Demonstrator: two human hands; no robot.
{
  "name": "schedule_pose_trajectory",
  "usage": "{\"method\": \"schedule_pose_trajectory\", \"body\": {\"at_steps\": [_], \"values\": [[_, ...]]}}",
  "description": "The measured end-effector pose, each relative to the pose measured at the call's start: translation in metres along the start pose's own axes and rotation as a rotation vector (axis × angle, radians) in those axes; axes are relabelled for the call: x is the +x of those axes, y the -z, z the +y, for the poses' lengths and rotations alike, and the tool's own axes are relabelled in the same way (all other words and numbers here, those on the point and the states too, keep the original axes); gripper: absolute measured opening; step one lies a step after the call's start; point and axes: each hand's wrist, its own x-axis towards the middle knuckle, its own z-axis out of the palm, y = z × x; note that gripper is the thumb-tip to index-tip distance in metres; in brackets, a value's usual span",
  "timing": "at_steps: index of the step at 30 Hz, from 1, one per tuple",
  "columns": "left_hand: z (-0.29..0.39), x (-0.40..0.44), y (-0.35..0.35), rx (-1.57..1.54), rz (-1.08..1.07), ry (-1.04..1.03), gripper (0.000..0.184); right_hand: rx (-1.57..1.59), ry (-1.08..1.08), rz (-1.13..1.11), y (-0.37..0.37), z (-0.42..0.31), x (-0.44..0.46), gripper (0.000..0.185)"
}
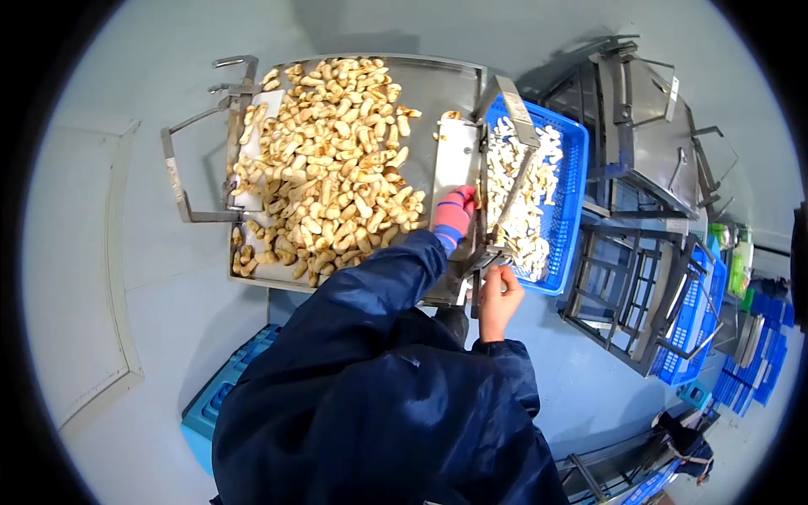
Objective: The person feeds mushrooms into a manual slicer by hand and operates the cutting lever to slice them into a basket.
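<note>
My left hand (453, 215), in a pink glove with dark stripes, is at the pale board beside an upright metal cutter (482, 181). Its fingers are bent together, and what they hold is hidden. My bare right hand (499, 296) is closed around the near end of the cutter's metal handle (490, 259). A large heap of pale, brown-tipped, mushroom-like pieces (337, 160) covers the left of a metal tray table (442, 80). Right of the cutter, thin pale slices (526, 168) fill a blue basket (576, 160).
Metal frames (627, 278) and a steel-topped stand (656, 126) are at the right, with another blue basket (694, 311) near them. A teal crate (227, 374) sits on the floor at the lower left. Stacked blue trays (753, 358) are at the far right.
</note>
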Motion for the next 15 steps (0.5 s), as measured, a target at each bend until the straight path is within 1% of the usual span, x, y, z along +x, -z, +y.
{"method": "schedule_pose_trajectory", "body": {"at_steps": [2,4,5,6,7,8,10,11,12,13,14,15], "values": [[0.002,-0.005,0.003,-0.005,-0.028,0.024,0.027,-0.024,0.085,0.027,0.000,0.026,-0.001,0.019],[0.015,-0.004,0.007,-0.101,-0.032,0.067,0.027,-0.070,0.161,-0.012,0.008,0.091,0.001,0.018],[0.017,-0.004,0.006,-0.147,-0.037,0.096,0.027,-0.168,0.180,-0.018,0.005,0.087,-0.001,0.019],[0.018,-0.004,0.005,-0.193,-0.041,0.126,0.027,-0.143,0.159,0.001,0.006,0.083,0.000,0.019],[0.017,-0.003,0.007,-0.090,-0.064,0.124,0.027,-0.118,0.135,0.020,0.008,0.078,0.002,0.019],[0.011,-0.001,0.005,-0.057,-0.066,0.090,0.027,-0.093,0.102,0.039,0.007,0.058,0.000,0.020],[-0.002,-0.001,0.002,0.009,-0.081,0.022,0.029,-0.090,0.102,-0.011,0.000,-0.009,-0.003,0.020],[0.001,-0.001,0.003,0.040,-0.071,-0.007,0.028,-0.113,0.134,0.016,0.001,0.002,-0.004,0.020],[0.006,0.000,0.005,0.000,-0.103,0.052,0.028,-0.137,0.176,0.043,0.001,0.026,-0.003,0.020],[0.012,0.001,0.006,-0.043,-0.132,0.110,0.028,-0.066,0.189,0.060,0.003,0.070,0.000,0.019],[0.016,0.002,0.007,-0.087,-0.160,0.170,0.028,-0.167,0.165,0.033,0.000,0.076,-0.001,0.019],[0.022,0.004,0.012,-0.077,-0.192,0.176,0.029,-0.150,0.122,0.028,0.003,0.081,0.000,0.019]]}}
